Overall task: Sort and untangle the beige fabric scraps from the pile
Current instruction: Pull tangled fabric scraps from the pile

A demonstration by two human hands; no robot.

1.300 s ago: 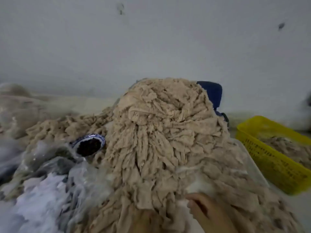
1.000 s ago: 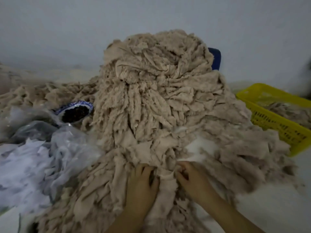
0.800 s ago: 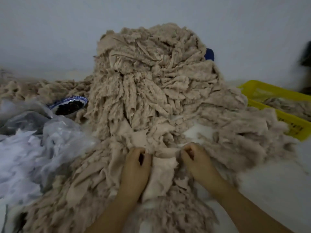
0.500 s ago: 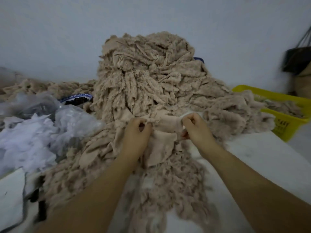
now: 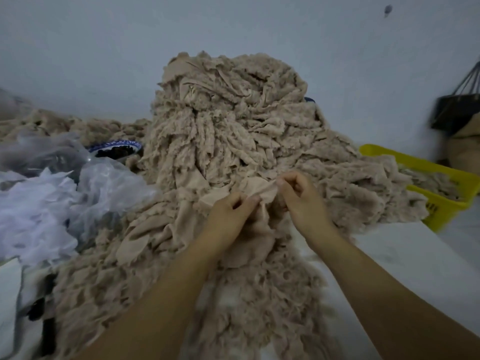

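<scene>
1. Head view, far left: clear plastic bags [image 5: 109,183] and a patterned bowl [image 5: 117,149], neither in play.
2. Pile [image 5: 223,120] of beige scraps is heaped centre on the white worktop [image 5: 415,255], behind both hands.
3. Left hand [image 5: 231,210]: narrow grip, pinching the lower-left end of one beige scrap [image 5: 259,189].
4. The scrap's long axis runs lower-left to upper-right between the hands, at the pile's front foot.
5. Right hand [image 5: 302,197]: narrow grip, pinching the upper-right end.
6. Yellow basket [image 5: 441,211] sits to the right, nearer the right hand. It is the likely drop spot.
</scene>
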